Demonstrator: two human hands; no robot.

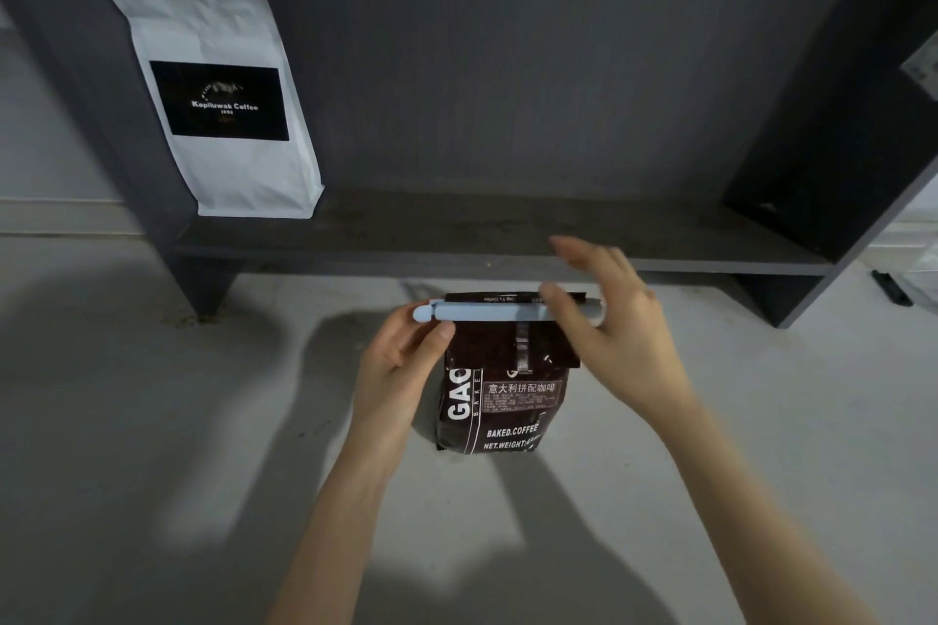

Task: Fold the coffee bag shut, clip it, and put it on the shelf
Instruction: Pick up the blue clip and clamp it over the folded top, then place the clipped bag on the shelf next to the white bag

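A dark brown coffee bag (500, 409) with white lettering stands upright on the pale counter below the shelf. Its top is folded over, and a long pale blue clip (487, 311) lies across the fold. My left hand (406, 360) grips the clip's left end and the bag's upper left corner, thumb on the front. My right hand (609, 320) rests on the clip's right end with the palm and thumb, its fingers spread and lifted. The dark grey shelf board (457, 231) runs just behind the bag.
A white coffee bag (223, 86) with a black label stands at the shelf's left end, leaning against the back panel. Dark side panels bound the shelf (832, 142) at left and right. A small black object (891, 287) lies on the counter at far right.
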